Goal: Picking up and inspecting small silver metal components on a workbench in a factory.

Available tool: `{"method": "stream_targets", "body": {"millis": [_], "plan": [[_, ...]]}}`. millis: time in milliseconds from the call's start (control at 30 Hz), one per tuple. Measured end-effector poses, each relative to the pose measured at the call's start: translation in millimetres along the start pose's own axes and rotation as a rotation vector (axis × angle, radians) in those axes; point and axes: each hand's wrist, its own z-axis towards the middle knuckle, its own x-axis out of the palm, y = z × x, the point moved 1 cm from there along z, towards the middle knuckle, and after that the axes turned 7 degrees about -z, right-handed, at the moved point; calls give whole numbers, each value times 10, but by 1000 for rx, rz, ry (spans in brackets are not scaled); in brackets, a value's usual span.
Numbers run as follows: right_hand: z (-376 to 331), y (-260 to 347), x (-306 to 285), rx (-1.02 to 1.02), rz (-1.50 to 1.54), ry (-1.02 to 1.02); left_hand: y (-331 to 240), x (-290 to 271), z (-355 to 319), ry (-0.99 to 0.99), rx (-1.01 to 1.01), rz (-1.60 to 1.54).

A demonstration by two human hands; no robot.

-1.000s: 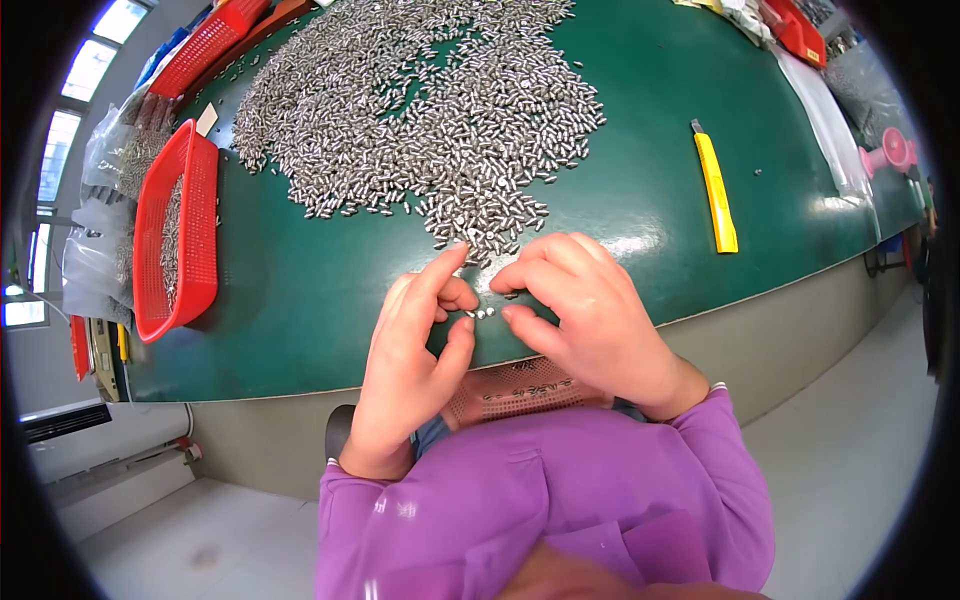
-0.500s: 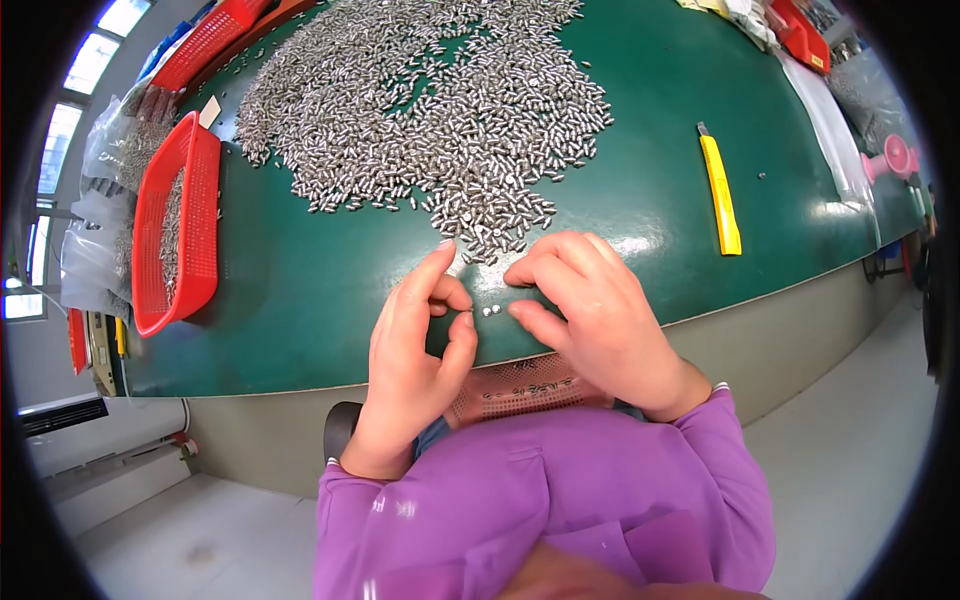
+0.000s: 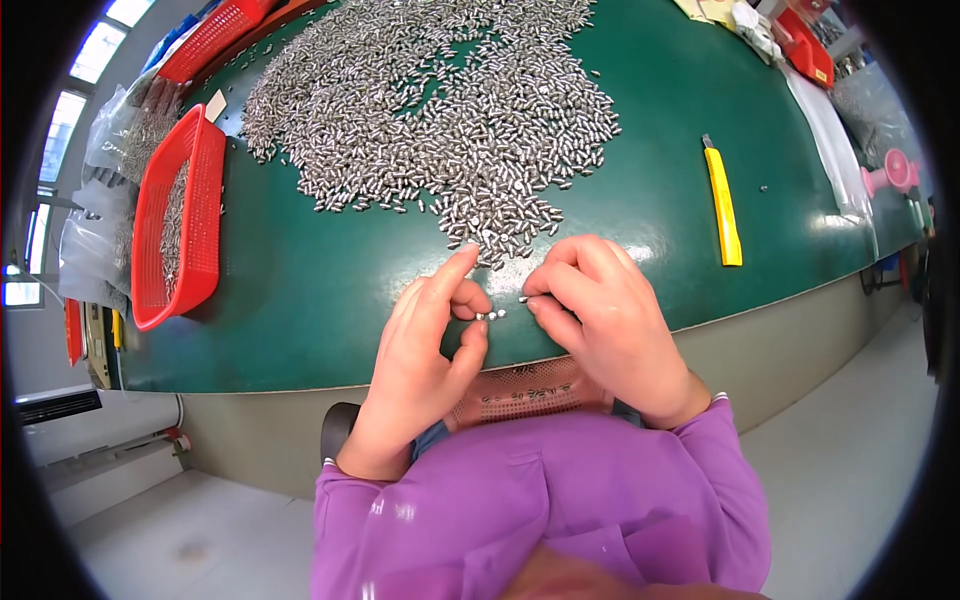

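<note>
Small bullet-shaped metal pieces (image 3: pixel 430 130) lie in a large silvery heap on the green table (image 3: pixel 660 200), narrowing toward my hands. My left hand (image 3: pixel 425 335) is curled at the near end of the heap, its index finger stretched forward. Its thumb and a bent finger close at a short row of shiny metal pieces (image 3: pixel 492 316); the innermost one sits between the fingertips. To the right, my right hand (image 3: pixel 610 320) pinches a single metal piece (image 3: pixel 523 299) between thumb and index finger, just apart from the row.
A red plastic basket (image 3: pixel 205 210) with metal pieces stands at the left, near clear bags. A yellow utility knife (image 3: pixel 722 205) lies on the right. Below the table edge, a pink perforated basket (image 3: pixel 500 395) sits at my lap. A pink object (image 3: pixel 898 170) stands at the far right.
My right hand has moved slightly right and now pinches a metal piece. My left hand has shifted a little right, and its row shows another piece.
</note>
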Motion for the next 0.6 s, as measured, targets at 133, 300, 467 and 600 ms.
{"method": "stream_targets", "body": {"millis": [133, 300, 467, 600], "plan": [[30, 25, -15, 0, 5, 14, -4, 0, -1, -3, -11, 6], [36, 3, -3, -57, -14, 66, -4, 1, 1, 4, -9, 13], [31, -13, 77, -32, 24, -42, 24, 27, -31, -8, 23, -10], [11, -19, 74, -45, 83, -42, 10, 29, -15, -5, 35, 19]]}}
